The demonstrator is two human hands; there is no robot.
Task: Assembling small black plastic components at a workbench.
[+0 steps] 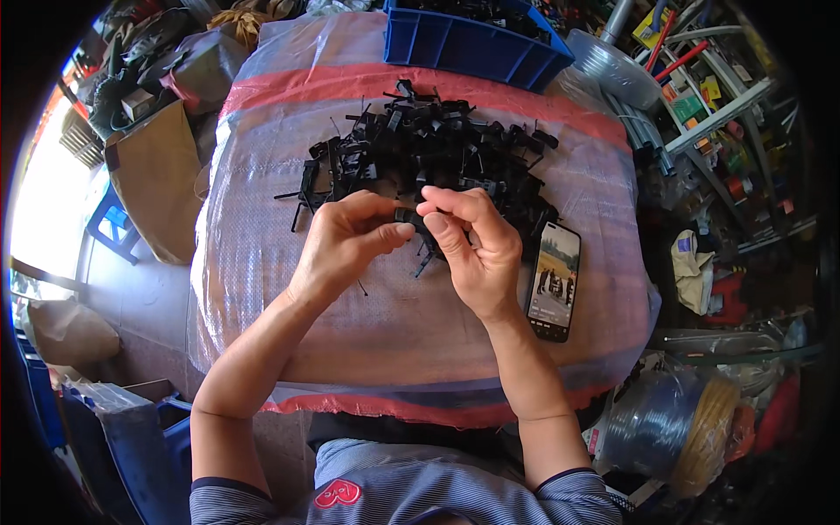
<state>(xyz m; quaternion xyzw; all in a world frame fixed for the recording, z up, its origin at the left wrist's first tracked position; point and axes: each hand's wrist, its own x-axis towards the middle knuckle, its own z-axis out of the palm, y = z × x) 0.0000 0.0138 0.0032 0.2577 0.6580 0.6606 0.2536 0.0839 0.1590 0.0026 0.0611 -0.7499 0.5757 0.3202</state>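
My left hand (343, 238) pinches a small black plastic part (406, 215) between thumb and fingers, above the near side of a pile. Close beside it, my right hand (477, 247) has its thumb and fingers curled together at the part's right side. What those right fingertips hold, if anything, is hidden. Just beyond both hands lies a heap of black plastic parts (416, 131), several with thin rods sticking out. It rests on a work surface covered with woven plastic sheeting (367, 346).
A phone (554, 280) with a lit screen lies right of my right hand. At the far edge stands a blue crate (472, 44) holding dark parts. Wire spools (665, 429) sit at the lower right, and a cluttered rack (717, 118) stands at the upper right.
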